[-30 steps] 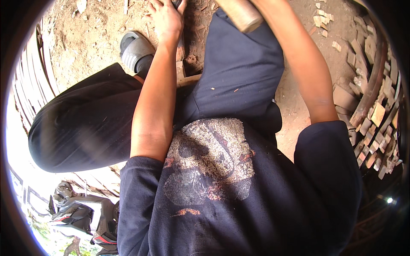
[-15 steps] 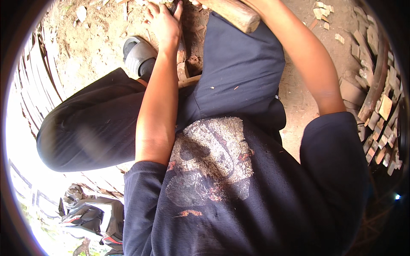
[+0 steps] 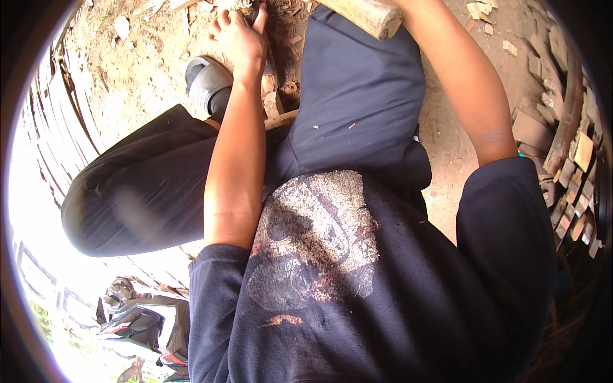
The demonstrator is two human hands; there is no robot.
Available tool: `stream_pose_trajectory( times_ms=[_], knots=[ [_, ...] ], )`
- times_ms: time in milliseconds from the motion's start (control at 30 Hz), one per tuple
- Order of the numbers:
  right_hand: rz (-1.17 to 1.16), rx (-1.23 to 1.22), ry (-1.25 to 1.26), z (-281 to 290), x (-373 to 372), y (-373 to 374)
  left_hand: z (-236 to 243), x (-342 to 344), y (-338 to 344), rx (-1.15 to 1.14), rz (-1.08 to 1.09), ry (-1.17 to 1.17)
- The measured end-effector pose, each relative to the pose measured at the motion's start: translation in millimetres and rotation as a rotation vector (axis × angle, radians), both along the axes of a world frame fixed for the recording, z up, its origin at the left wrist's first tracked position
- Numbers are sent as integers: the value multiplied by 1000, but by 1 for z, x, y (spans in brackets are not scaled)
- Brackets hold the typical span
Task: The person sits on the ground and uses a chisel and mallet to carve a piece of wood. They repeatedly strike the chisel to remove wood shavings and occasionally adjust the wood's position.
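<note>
At the top edge, left of centre, my left hand [image 3: 241, 43] has its fingers bent and its thumb stretched along a dark object [image 3: 250, 19]. I cannot make out what that object is. A thick, rounded wooden handle [image 3: 370, 15] slants in from the top, above my right knee, its blunt end toward my right wrist. My right hand [image 3: 405, 4] is mostly cut off by the top edge, closed around this handle. The far end of the handle lies outside the picture. Pale wood [image 3: 236, 4] shows just beyond my left fingers.
Wood chips [image 3: 185, 22] litter the dirt ground. Wooden blocks [image 3: 273, 105] lie between my legs. Many wood offcuts [image 3: 578, 172] are piled at the right. A grey slide sandal [image 3: 209, 83] is on my foot. A motorcycle [image 3: 143, 325] stands at the lower left.
The wooden handle has moved slightly right and up, along with my right forearm. My left hand stays in nearly the same place, its fingers a little more bent.
</note>
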State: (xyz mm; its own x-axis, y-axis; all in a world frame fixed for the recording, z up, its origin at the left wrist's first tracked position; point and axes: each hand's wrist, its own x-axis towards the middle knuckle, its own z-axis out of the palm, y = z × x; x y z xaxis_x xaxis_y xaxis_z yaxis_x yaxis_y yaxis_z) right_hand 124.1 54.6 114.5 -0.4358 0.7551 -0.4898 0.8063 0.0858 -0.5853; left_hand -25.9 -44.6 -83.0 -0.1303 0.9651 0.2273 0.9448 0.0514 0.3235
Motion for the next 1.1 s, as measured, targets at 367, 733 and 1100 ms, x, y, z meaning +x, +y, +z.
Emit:
stream_pose_trajectory(
  times_ms=[367,733,1100],
  knots=[
    [137,-287,82,-2,-2,15,0,0,0,-66,76,-31],
    [-36,-399,135,-13,-3,11,5,-5,5,-161,26,-72],
    [-38,-329,249,-9,5,-12,4,8,-24,-272,12,-167]
  ],
)
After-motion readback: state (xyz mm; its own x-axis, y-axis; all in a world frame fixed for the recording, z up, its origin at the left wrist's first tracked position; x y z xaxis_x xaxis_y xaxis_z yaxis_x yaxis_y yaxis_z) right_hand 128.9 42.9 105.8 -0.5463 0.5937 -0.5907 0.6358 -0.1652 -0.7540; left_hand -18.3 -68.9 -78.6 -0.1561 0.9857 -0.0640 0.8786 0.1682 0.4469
